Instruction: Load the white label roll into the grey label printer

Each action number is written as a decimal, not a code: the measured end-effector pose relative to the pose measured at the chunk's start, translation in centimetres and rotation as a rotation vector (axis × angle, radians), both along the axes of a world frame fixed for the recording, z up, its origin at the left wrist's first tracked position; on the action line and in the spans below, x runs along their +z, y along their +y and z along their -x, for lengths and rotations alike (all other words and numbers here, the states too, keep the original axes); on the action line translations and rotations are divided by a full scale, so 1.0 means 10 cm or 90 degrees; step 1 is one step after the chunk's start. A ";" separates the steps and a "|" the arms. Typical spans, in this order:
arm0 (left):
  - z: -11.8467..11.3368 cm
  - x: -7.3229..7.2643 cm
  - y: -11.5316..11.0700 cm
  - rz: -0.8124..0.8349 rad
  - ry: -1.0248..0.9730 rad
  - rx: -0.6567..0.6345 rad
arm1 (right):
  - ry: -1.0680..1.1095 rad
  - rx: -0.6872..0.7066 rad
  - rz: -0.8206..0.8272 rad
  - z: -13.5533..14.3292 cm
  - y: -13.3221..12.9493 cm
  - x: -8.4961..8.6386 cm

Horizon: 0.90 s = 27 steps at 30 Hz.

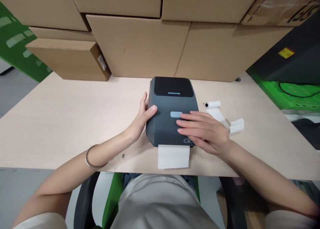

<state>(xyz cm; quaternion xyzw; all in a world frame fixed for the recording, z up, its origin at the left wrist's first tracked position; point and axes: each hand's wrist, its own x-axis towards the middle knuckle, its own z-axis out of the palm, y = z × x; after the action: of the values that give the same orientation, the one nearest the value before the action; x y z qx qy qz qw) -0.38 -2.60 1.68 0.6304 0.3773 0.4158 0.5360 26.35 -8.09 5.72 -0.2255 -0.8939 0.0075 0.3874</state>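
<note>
A dark grey label printer [162, 122] sits on the table, with a black panel on its lid and a pale blue button [176, 114] on top. A strip of white paper [173, 156] sticks out of its front toward me. My left hand [141, 117] grips the printer's left side, thumb on the upper edge and the other fingers mostly hidden against the side. Lying over the right part of the lid, my right hand [207, 130] has its fingers stretched out, their tips close beside the button. It holds nothing.
Right of the printer lies a small white paper roll [213, 104], partly unwound, its loose end curled. Large cardboard boxes [140, 46] are stacked along the table's back. A flat brown box [72, 61] leans at the back left. Chair armrests flank me below the table edge.
</note>
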 end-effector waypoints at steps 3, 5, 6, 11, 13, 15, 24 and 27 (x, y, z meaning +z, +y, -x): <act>0.04 -0.02 0.00 0.065 -0.039 -0.042 | -0.003 -0.027 -0.018 0.03 -0.02 -0.12; 0.06 -0.04 0.00 0.054 -0.045 -0.060 | 0.003 -0.034 -0.027 0.06 -0.04 -0.18; 0.07 -0.04 0.01 0.044 -0.047 -0.065 | 0.011 -0.035 -0.033 0.07 -0.05 -0.21; 0.07 0.02 0.05 -0.003 -0.033 -0.092 | 0.078 -0.071 -0.050 0.15 -0.11 -0.35; 0.07 0.07 0.05 -0.012 -0.025 -0.103 | 0.091 -0.079 -0.044 0.17 -0.13 -0.39; 0.08 0.08 0.05 -0.015 -0.025 -0.104 | 0.098 -0.085 -0.043 0.18 -0.13 -0.41; -0.01 -0.32 0.05 0.027 -0.095 0.016 | 0.052 -0.080 -0.054 0.11 -0.02 -0.22; -0.01 -0.39 0.10 0.042 -0.131 0.060 | 0.005 -0.110 -0.072 0.13 -0.02 -0.17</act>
<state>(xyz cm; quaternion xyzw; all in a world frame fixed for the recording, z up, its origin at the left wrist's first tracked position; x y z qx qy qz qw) -0.23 -1.60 -2.23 0.5481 0.3632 0.4904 0.5720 25.00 -8.26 4.05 -0.2796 -0.8685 -0.0754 0.4022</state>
